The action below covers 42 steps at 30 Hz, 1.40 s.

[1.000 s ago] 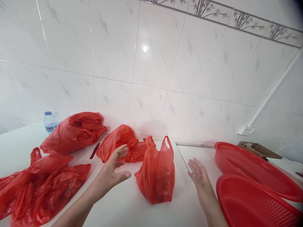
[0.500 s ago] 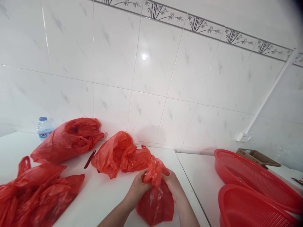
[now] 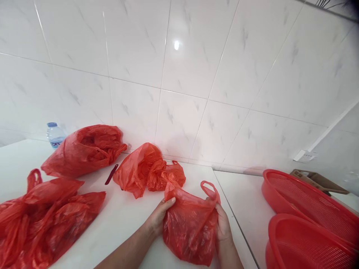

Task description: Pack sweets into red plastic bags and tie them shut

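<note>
Between my hands is a red plastic bag (image 3: 190, 228) with its mouth spread and a looped handle standing up at its right. My left hand (image 3: 162, 215) grips the bag's left edge, thumb on the near side. My right hand (image 3: 223, 222) is closed on the right edge, below the loop; some of its fingers are hidden behind the plastic. Something darker shows through the lower bag, but I cannot make out what. Just behind it lies a crumpled red bag (image 3: 140, 170) against the wall side of the table.
A full red bag (image 3: 81, 153) and more red bags (image 3: 56, 220) lie on the left. Near them are a dark red knife-like tool (image 3: 111, 175) and a water bottle (image 3: 55, 135). Two red plastic baskets (image 3: 280, 186) and a cardboard box (image 3: 319, 181) stand on the right.
The bag's gathered, twisted neck has come open, and its handle loop now stands free. My hands have moved apart to its two sides. The camera view has tipped downward.
</note>
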Tool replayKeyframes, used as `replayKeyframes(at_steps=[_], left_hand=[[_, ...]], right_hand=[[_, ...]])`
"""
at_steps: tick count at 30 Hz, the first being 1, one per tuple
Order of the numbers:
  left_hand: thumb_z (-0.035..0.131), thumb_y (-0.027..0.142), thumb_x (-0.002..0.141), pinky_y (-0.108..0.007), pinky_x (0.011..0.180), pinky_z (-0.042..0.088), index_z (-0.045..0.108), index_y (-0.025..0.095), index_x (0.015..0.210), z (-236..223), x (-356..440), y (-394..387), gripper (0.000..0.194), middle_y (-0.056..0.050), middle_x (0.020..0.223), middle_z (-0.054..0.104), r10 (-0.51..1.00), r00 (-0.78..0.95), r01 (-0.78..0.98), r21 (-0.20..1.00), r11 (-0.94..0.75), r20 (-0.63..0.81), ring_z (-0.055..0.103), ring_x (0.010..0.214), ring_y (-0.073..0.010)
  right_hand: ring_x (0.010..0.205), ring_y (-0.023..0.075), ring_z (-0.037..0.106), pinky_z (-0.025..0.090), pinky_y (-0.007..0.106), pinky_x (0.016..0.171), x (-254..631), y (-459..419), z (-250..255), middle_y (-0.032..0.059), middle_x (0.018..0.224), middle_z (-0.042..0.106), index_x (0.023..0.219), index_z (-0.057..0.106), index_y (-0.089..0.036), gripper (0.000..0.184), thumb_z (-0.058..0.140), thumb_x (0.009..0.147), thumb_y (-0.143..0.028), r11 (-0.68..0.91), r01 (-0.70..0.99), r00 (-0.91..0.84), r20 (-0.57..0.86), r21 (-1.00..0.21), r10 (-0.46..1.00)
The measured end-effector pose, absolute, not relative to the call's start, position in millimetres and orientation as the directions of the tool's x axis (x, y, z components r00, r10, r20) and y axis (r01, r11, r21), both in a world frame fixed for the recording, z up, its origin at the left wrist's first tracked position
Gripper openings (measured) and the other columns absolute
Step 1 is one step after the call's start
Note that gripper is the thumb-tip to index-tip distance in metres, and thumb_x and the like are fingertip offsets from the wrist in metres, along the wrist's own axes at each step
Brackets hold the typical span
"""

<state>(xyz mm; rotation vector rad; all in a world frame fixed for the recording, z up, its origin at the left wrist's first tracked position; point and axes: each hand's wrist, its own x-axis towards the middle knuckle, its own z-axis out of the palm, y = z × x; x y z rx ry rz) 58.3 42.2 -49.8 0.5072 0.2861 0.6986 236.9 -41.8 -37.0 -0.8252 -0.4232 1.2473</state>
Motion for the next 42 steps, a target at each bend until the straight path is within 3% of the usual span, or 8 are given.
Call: replayKeyframes(at_steps=[5,11,18,23,28,32,35,42], left_hand=[[0.064,0.024,0.081,-0.041,0.085,0.049,0.063,0.013,0.096,-51.4,58.3,42.4,0.018,-0.012,0.091,0.071,0.665,0.747,-0.540,0.555,0.633,-0.032,0.068,0.086,-0.0267],[0.069,0.016,0.074,-0.038,0.080,0.050,0.062,0.012,0.086,-52.5,61.1,44.7,0.014,-0.010,0.087,0.071,0.707,0.700,-0.532,0.591,0.607,-0.096,0.068,0.078,-0.0239],[0.068,0.010,0.069,-0.032,0.070,0.049,0.058,0.015,0.081,-57.8,65.4,47.3,0.016,-0.005,0.072,0.068,0.704,0.693,-0.518,0.571,0.637,-0.157,0.065,0.066,-0.0192],[0.063,0.010,0.067,-0.027,0.060,0.046,0.056,0.016,0.076,-56.1,65.8,45.9,0.013,0.000,0.061,0.060,0.669,0.721,-0.503,0.527,0.685,-0.181,0.059,0.055,-0.0145],[0.059,0.034,0.075,-0.026,0.060,0.045,0.056,0.016,0.072,-54.5,64.4,46.7,0.019,0.000,0.060,0.057,0.630,0.754,-0.482,0.496,0.723,-0.186,0.056,0.055,-0.0130],[0.061,0.038,0.076,-0.022,0.056,0.042,0.057,0.016,0.067,-53.8,61.8,46.7,0.024,0.002,0.058,0.054,0.654,0.734,-0.468,0.562,0.682,-0.182,0.050,0.051,-0.0097],[0.067,0.031,0.072,-0.021,0.050,0.037,0.056,0.016,0.060,-51.9,63.0,43.5,0.023,0.003,0.053,0.051,0.651,0.745,-0.417,0.657,0.628,-0.149,0.046,0.048,-0.0084],[0.077,0.025,0.062,-0.023,0.054,0.037,0.062,0.013,0.074,-53.2,74.7,33.4,0.023,0.001,0.062,0.058,0.656,0.749,-0.330,0.809,0.487,-0.090,0.049,0.053,-0.0096]], right_hand=[[0.087,0.0287,0.064,0.050,0.041,0.075,228.3,-44.5,-37.0,0.0113,0.084,0.071,0.099,0.069,-0.021,0.068,0.045,0.070,-0.078,0.086,-0.703,0.201,-0.081,-0.706,0.976],[0.073,0.0191,0.064,0.049,0.032,0.071,234.0,-41.3,-34.4,0.0042,0.077,0.069,0.081,0.069,-0.018,0.016,0.073,0.071,-0.030,0.040,-0.582,0.237,-0.122,-0.812,0.964],[0.083,0.0169,0.062,0.050,0.031,0.079,243.6,-36.6,-29.9,0.0003,0.083,0.067,0.079,0.068,-0.022,0.022,0.074,0.059,-0.013,0.182,-0.729,0.415,-0.216,-0.660,0.884],[0.056,0.0123,0.051,0.048,0.027,0.063,214.4,-47.3,-8.3,-0.0042,0.049,0.042,0.061,0.060,-0.022,0.011,0.069,0.066,-0.025,0.135,-0.756,0.220,-0.054,-0.641,0.974],[0.044,0.0111,0.040,0.036,0.025,0.043,182.1,-51.2,1.2,-0.0013,0.052,0.046,0.092,0.068,-0.019,0.057,0.045,0.078,-0.069,0.029,-0.553,0.256,-0.136,-0.833,0.957],[0.045,0.0075,0.039,0.033,0.020,0.044,180.6,-43.1,-5.9,-0.0047,0.056,0.048,0.122,0.057,-0.023,0.055,0.062,0.077,-0.054,-0.040,-0.288,0.290,-0.127,-0.957,0.949],[0.047,0.0083,0.045,0.038,0.021,0.049,183.1,-38.2,-15.2,-0.0048,0.059,0.054,0.131,0.048,-0.025,0.061,0.066,0.077,-0.047,-0.014,-0.302,0.167,-0.068,-0.953,0.984],[0.059,0.0133,0.057,0.045,0.025,0.059,193.8,-28.6,-38.9,0.0019,0.067,0.064,0.083,0.066,-0.016,0.033,0.072,0.070,-0.046,-0.049,-0.331,0.182,-0.114,-0.942,0.977]])
